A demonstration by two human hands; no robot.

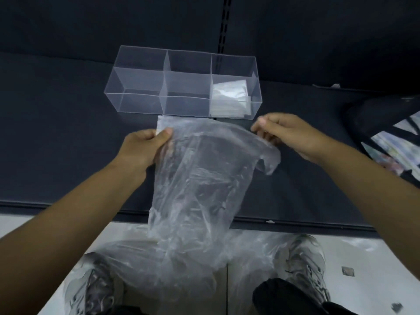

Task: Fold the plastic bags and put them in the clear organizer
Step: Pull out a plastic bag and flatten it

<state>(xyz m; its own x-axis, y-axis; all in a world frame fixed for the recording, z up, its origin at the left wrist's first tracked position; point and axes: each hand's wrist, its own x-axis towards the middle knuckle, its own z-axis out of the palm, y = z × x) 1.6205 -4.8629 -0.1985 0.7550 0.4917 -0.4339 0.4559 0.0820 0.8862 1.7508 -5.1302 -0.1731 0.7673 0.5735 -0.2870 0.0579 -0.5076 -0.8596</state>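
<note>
Two hands are raised over a dark padded surface (56, 133), and one crumpled clear plastic bag (200, 178) is held up between them. The bag's upper left edge is pinched by the left hand (145, 144), with the thumb laid on the near face of the plastic and the fingers curled behind it. The upper right edge is gripped by the right hand (288, 133), its fingertips closed together on the film. The bag hangs unfolded from both grips, and its lower end reaches past the near edge of the surface towards the floor.

The clear organizer (138, 103) is set on the surface just beyond the hands. It is divided into six compartments, in two rows of three. A stack of folded bags (229, 96) is seen in the near right compartment. A flat pale strip of plastic (166, 122) shows just near the organizer's front wall, behind the held bag; whether it belongs to that bag cannot be told.

On the pale floor (363, 269) a loose heap of more clear bags (145, 253) is spread between and over two grey shoes (91, 289). A dark object with a patterned panel (386, 123) lies at the right edge.
</note>
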